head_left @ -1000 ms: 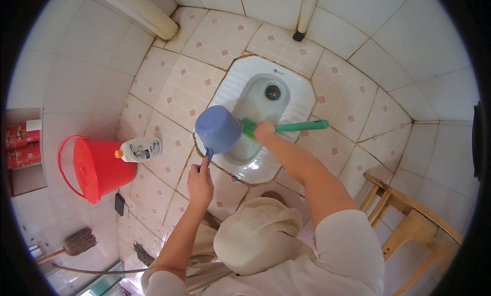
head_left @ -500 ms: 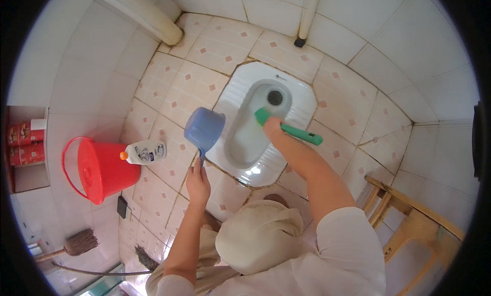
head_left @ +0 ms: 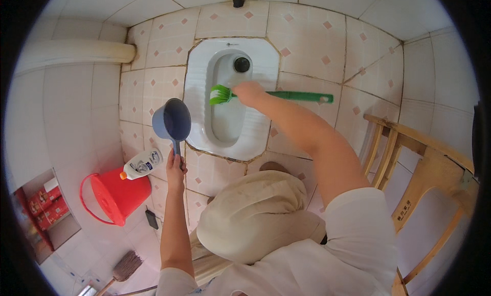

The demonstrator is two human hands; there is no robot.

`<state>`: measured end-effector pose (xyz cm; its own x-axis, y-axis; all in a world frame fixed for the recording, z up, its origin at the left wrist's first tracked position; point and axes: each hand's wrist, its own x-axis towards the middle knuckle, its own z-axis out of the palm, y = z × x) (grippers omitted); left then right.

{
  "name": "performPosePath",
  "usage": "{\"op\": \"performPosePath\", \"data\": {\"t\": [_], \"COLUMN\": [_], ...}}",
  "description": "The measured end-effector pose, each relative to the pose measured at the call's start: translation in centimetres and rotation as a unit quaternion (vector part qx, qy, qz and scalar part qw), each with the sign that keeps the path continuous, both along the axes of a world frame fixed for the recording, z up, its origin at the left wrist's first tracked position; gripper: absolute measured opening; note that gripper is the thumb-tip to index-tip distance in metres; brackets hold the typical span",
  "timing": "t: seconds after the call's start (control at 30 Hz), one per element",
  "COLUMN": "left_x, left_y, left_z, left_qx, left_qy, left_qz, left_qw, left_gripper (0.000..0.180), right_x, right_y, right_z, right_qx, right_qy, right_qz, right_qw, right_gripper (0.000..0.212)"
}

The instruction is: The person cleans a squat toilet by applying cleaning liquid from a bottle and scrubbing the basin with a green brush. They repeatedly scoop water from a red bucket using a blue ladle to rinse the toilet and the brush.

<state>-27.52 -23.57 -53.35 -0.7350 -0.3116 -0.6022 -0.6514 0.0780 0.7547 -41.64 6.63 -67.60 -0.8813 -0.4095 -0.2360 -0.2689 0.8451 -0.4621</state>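
Observation:
A white squat toilet point(head_left: 261, 132) is set into the tiled floor in front of me, with a round drain hole point(head_left: 241, 64) at its far end. My right hand point(head_left: 248, 93) reaches over its basin, closed around a green scrub brush point(head_left: 302, 96). The bristles point(head_left: 220, 94), green with a whitish patch, point left across the basin's left side; the handle sticks out to the right past the rim. By its handle my left hand point(head_left: 176, 168) grips a blue dipper point(head_left: 171, 121), held left of the toilet with its mouth turned toward the basin. What the dipper contains cannot be made out.
Left of me are a white bottle point(head_left: 144, 164) with an orange cap, a red lidded bucket point(head_left: 123, 193) and a small black object point(head_left: 152, 219). A broom point(head_left: 127, 265) lies lower left. A wooden chair point(head_left: 394, 137) stands at right. A thick pipe point(head_left: 87, 55) runs along the left wall.
The view has turned, shifting the scene. The brush has swung so its bristles face left and show plainly. The dipper has tilted, showing more of its inside. Both hands keep their grip.

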Motion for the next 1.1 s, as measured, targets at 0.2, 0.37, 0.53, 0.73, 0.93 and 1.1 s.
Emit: {"op": "performPosePath", "data": {"t": [0.2,0.37,0.53,0.73,0.93,1.1], "left_x": [-0.7,-0.9,-1.6,-1.3,-0.3,2.3], "left_y": [1.8,2.6,3.2,3.1,3.8,2.0], "left_z": [-0.3,-1.1,-1.2,-0.6,1.1,0.4], "left_qx": [0.003,0.021,0.021,0.069,0.162,0.134], "left_qy": [-0.004,0.004,0.0,-0.007,-0.041,-0.038], "left_qz": [-0.003,-0.031,-0.032,-0.033,-0.005,0.02], "left_qw": [1.0,0.999,0.999,0.997,0.986,0.99], "left_gripper": [0.039,0.039,0.037,0.037,0.038,0.034], "right_x": [0.6,0.0,0.2,-2.2,-2.4,-2.2], "right_y": [3.9,4.3,6.2,19.0,37.4,47.2], "right_z": [1.2,0.5,1.2,6.2,12.4,8.0], "right_qx": [0.061,0.074,0.056,0.099,0.417,0.306], "right_qy": [-0.011,-0.021,-0.013,-0.03,0.0,0.222], "right_qz": [-0.052,-0.079,-0.122,0.033,-0.068,-0.285], "right_qw": [0.997,0.994,0.991,0.994,0.906,0.881], "right_gripper": [0.019,0.02,0.017,0.022,0.023,0.03]}}
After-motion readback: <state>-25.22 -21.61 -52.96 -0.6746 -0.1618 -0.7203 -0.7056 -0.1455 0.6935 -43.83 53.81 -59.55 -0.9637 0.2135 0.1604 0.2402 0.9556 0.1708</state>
